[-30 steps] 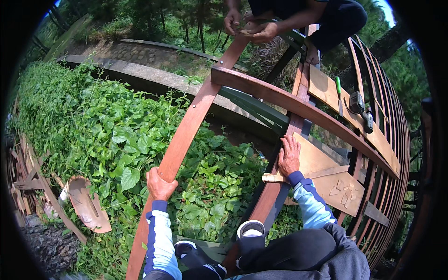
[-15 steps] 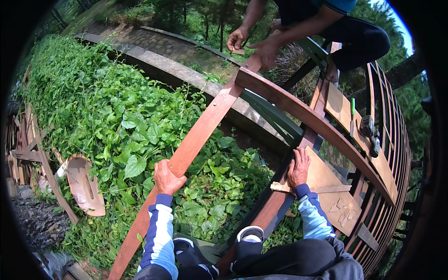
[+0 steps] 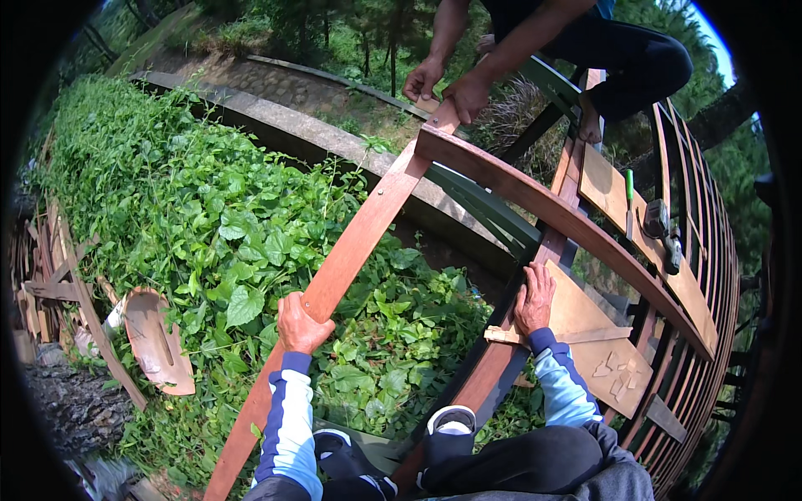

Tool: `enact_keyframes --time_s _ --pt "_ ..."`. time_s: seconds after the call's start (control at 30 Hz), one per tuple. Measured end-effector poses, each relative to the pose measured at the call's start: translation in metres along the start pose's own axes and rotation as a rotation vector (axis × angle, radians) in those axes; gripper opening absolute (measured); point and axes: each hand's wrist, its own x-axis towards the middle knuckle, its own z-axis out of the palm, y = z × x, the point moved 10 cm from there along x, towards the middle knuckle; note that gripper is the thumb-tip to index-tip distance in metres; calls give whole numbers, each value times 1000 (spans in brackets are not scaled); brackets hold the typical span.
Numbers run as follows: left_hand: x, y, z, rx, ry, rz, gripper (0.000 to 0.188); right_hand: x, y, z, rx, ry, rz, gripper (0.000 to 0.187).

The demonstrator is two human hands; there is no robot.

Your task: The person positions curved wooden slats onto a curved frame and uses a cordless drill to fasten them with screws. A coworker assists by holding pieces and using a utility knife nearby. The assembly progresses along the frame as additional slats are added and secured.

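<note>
My left hand (image 3: 303,324) is closed round the edge of a long reddish wooden board (image 3: 355,242) with screws in it, which slants from the lower left up to a co-worker. My right hand (image 3: 535,299) lies palm down, fingers stretched, on a reddish beam (image 3: 484,380) beside a tan plywood sheet (image 3: 576,321). A thin wood strip (image 3: 576,337) crosses the sheet just under that hand. At the board's far end a co-worker's hand (image 3: 469,93) presses on it, while the other hand (image 3: 424,79) holds a small thin wood piece (image 3: 428,104) against its edge.
A curved wooden rail (image 3: 535,194) runs from the board toward the right. Small wood chips (image 3: 622,376) lie on the plywood; a green-handled tool (image 3: 630,194) and a power drill (image 3: 660,230) rest on another panel (image 3: 606,188). Leafy plants (image 3: 251,250) grow below, beside a concrete curb (image 3: 276,121).
The co-worker's small wood piece has come down against the board's edge, and the co-worker leans slightly lower. Both my hands keep their places; the view has shifted a little.
</note>
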Motion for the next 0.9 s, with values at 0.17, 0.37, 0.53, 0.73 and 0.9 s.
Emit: enact_keyframes --time_s 0.17,0.37,0.53,0.73,0.9 --pt "0 -2 0 8 9 -12 58 0 0 -1 -14 6 5 45" --pt "0 -1 -1 13 37 17 58 1 -1 -2 -7 12 -1 45" --pt "0 0 -1 -1 40 28 57 1 -2 -3 -2 31 -15 45" --pt "0 1 -2 -4 53 39 57 1 -3 -4 7 28 -16 45" --pt "0 1 -3 0 57 34 56 2 -4 -5 10 22 -11 45"
